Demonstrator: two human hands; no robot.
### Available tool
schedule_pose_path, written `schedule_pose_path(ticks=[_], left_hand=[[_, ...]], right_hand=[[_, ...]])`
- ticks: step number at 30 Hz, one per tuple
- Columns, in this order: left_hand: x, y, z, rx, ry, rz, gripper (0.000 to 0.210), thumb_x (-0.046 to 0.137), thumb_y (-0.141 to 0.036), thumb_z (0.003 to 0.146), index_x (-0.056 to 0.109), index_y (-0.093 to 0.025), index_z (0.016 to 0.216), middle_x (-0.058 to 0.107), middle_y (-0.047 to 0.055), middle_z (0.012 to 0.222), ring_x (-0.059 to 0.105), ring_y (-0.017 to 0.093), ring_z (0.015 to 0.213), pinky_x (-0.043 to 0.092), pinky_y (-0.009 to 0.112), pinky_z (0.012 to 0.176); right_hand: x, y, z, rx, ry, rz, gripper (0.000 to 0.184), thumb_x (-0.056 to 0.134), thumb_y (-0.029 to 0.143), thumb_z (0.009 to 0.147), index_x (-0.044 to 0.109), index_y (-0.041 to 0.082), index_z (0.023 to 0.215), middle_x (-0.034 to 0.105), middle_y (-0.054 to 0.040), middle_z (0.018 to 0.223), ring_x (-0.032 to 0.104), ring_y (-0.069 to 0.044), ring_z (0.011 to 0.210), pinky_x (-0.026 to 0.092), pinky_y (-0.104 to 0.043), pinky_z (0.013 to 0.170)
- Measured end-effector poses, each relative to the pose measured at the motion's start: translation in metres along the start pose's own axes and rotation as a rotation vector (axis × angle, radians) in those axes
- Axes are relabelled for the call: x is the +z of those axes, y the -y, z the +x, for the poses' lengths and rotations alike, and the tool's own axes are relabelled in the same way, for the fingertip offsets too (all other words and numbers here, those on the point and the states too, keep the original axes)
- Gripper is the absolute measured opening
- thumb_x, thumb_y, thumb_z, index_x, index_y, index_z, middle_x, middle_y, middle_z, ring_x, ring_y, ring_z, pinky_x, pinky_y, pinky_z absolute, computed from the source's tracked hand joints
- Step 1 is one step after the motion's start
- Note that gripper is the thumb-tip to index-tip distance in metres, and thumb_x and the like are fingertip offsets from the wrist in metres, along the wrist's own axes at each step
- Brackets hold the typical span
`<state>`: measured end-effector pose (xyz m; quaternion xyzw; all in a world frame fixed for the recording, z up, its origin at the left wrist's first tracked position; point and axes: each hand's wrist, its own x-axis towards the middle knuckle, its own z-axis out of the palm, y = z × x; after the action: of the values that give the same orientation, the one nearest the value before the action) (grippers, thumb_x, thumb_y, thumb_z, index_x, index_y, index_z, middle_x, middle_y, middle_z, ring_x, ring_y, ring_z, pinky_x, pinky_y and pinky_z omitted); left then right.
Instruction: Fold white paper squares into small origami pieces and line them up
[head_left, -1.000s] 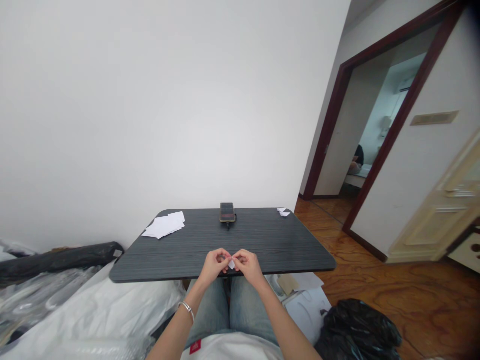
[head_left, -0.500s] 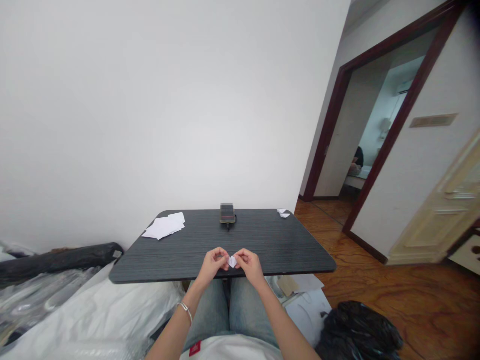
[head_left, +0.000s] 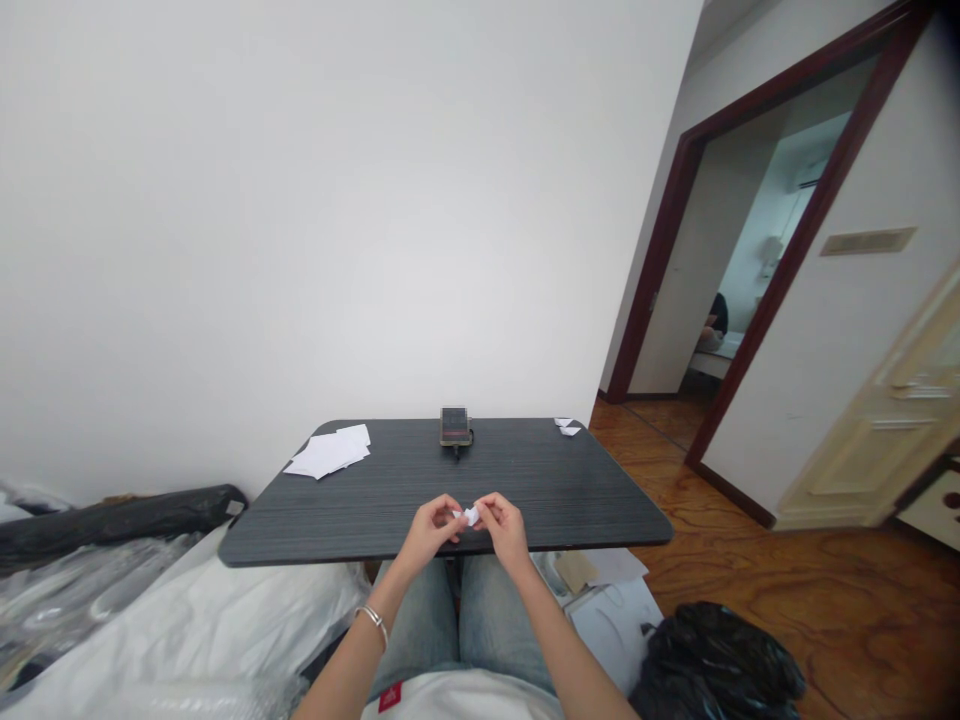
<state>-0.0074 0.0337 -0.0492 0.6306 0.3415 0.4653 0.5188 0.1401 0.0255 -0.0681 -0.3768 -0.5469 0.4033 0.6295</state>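
Observation:
A small folded piece of white paper (head_left: 471, 516) is pinched between my two hands, over the near edge of the dark table (head_left: 405, 485). My left hand (head_left: 433, 528) grips its left side between thumb and fingers. On the other side, my right hand (head_left: 501, 525) holds it the same way. My fingertips cover part of the paper, so its exact shape is hard to make out. Several white paper sheets (head_left: 327, 453) lie in a loose pile at the table's left. Small folded papers (head_left: 568, 428) rest at the far right corner.
A phone-like device (head_left: 454, 425) with a cable stands at the table's back, near the white wall. White plastic-wrapped bundles (head_left: 187, 610) lie at left. A black plastic bag (head_left: 716, 660) and papers sit on the floor at right. A person (head_left: 716, 318) is partly visible through the doorway.
The folded paper has turned in my fingers and sits slightly higher and to the right. My right hand has tilted a little; both hands keep their pinch.

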Motion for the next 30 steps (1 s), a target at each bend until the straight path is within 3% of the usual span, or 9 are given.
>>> schedule_pose_path(ticks=[3,14,25,30], left_hand=[[-0.0004,0.0047,0.0013,0.017,0.015,0.037,0.028,0.073,-0.028,0.057,0.053,-0.013,0.071,0.059,0.0,0.065,0.055,0.011,0.054,0.046,0.021,0.049],[-0.002,0.0071,0.002,0.013,-0.03,-0.12,0.024,0.069,-0.026,0.063,0.048,-0.014,0.062,0.064,0.002,0.07,0.058,0.012,0.059,0.048,0.022,0.056],[-0.0045,0.0087,0.005,-0.029,-0.096,-0.152,0.03,0.071,-0.029,0.061,0.044,-0.015,0.062,0.062,-0.001,0.057,0.06,0.012,0.052,0.048,0.022,0.054],[-0.0055,0.0105,0.0042,-0.027,-0.08,-0.133,0.031,0.071,-0.03,0.061,0.044,-0.015,0.061,0.06,-0.002,0.055,0.059,0.011,0.051,0.047,0.022,0.052]], right_hand=[[0.0001,0.0007,0.0,0.014,-0.018,0.006,0.021,0.058,0.036,0.074,0.058,0.015,0.072,0.061,-0.0003,0.058,0.058,-0.014,0.051,0.049,-0.024,0.049],[0.0022,-0.0071,0.0018,0.065,-0.135,0.033,0.029,0.059,0.042,0.072,0.057,0.014,0.069,0.061,-0.0014,0.053,0.059,-0.014,0.047,0.052,-0.025,0.049],[0.0018,-0.003,0.0046,0.122,-0.071,0.071,0.03,0.061,0.043,0.07,0.056,0.013,0.066,0.062,-0.0017,0.055,0.061,-0.014,0.049,0.052,-0.023,0.046],[0.0036,0.0006,0.0025,0.119,0.039,0.057,0.031,0.064,0.037,0.067,0.055,0.016,0.088,0.063,0.0001,0.065,0.062,-0.013,0.052,0.047,-0.018,0.039]])
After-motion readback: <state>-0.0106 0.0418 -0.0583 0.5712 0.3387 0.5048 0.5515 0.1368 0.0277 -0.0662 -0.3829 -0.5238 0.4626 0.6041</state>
